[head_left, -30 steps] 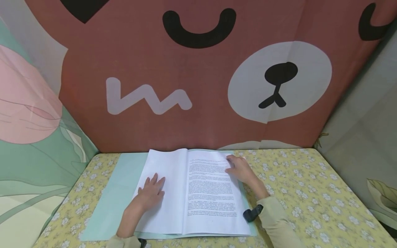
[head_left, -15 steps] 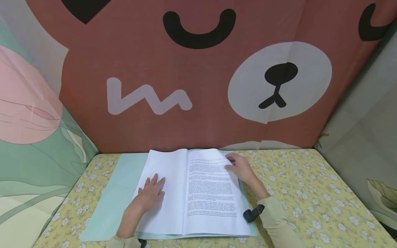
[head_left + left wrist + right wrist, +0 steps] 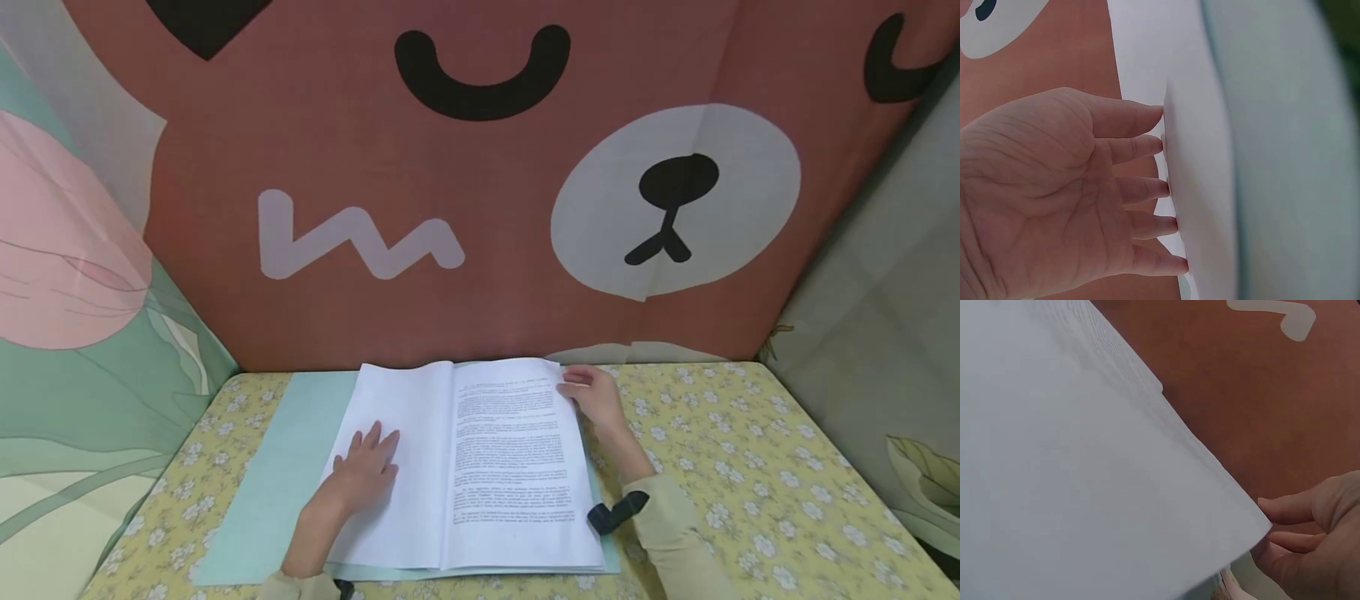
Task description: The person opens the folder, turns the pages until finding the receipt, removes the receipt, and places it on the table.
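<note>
An open paper booklet with a pale blue-green cover lies on the table; its left page is blank, its right page printed. My left hand is spread on the blank page, and in the left wrist view its fingertips press against the paper. At the far right corner my right hand pinches the page. In the right wrist view the page fills much of the picture, its corner between the thumb and fingers of the right hand. Part of that grip is hidden behind the sheet.
A yellow flowered cloth covers the table. Behind it hangs a brown fabric backdrop with a cartoon bear face, and printed fabric stands at both sides. A black wrist device sits by the right sleeve.
My right hand has slid slightly right and outward along the page's far corner, and that corner now lifts a little. The left hand stays in place on the blank page.
</note>
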Available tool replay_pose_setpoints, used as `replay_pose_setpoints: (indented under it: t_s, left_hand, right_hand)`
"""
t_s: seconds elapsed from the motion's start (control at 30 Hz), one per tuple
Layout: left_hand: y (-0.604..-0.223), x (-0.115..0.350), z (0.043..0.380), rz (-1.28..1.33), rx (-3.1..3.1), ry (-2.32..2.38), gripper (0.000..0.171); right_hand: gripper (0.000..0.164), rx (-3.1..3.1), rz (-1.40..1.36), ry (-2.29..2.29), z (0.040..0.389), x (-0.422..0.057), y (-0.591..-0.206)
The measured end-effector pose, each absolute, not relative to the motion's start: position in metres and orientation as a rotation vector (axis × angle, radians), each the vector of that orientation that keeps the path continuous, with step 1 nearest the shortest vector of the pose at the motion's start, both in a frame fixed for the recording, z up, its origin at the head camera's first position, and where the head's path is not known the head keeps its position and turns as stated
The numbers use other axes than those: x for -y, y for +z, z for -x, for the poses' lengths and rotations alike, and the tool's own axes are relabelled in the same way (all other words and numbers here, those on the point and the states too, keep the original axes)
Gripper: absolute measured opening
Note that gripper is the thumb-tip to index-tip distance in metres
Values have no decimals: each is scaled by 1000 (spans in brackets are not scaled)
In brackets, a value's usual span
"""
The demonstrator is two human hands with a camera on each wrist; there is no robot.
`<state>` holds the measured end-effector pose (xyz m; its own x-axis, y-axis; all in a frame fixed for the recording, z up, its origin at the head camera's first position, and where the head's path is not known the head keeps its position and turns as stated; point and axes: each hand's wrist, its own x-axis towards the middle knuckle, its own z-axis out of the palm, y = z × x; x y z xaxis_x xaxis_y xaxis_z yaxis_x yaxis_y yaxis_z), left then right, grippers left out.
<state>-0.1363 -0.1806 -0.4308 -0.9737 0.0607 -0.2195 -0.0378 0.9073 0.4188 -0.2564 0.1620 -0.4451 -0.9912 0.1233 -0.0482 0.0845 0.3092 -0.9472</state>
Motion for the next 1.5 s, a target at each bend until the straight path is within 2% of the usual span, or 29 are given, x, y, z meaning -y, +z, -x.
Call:
replay_pose_setpoints:
  t_s: [0.17, 0.4, 0.83, 1.13, 1.5]
  left_hand:
    - [-433, 179, 137, -25, -2827, 667, 55]
    - [-434, 181, 137, 26, -2776, 672, 59]
    - [-434, 186, 139, 69, -2753, 661, 62]
    - [-429, 184, 136, 100, -2741, 664, 63]
    - [-426, 186, 137, 151, -2753, 649, 64]
  right_hand:
    - [50, 2527, 278, 1874, 259, -167, -445]
    - [38, 2579, 244, 1852, 270, -172, -447]
    - [30, 2629, 222, 1826, 276, -174, -445]
    - [34, 2601, 180, 2028, 276, -183, -439]
    - [53, 2432, 152, 2468, 282, -182, -424]
